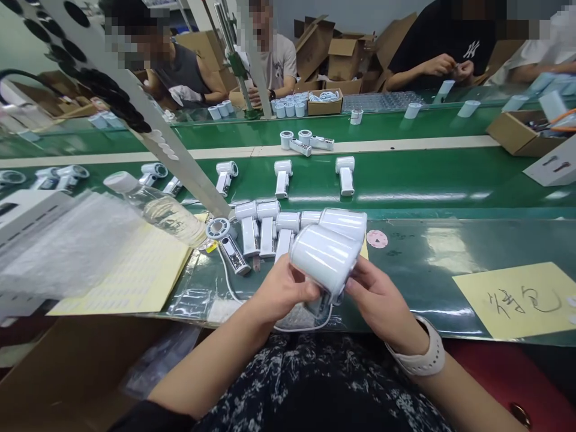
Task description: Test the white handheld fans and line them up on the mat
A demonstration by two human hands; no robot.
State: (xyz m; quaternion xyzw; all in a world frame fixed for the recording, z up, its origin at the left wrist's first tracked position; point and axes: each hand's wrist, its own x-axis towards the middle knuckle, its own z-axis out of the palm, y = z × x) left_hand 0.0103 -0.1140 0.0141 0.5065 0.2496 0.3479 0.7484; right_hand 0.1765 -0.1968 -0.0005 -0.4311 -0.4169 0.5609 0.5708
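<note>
A white hair-dryer-shaped unit (324,257) is held up in front of me, its barrel tilted. My left hand (283,289) is closed around its lower left side, thumb underneath. At its right end, the fingers of my right hand (378,300) grip it near the rim. Directly behind is a second white unit (345,222); whether a hand holds it too is hidden. Several like units (250,235) lie close together past my left hand. One unit (234,254), with its round grille up and a circuit board showing in the handle, lies left of them beside a white cable (226,277).
A plastic bottle (166,213) leans beside a slanted post (198,186) on the left, near yellow label sheets (135,282). More units lie on the green conveyor belt (405,177). A handwritten yellow note (517,300) is at right. Several people work across the belt.
</note>
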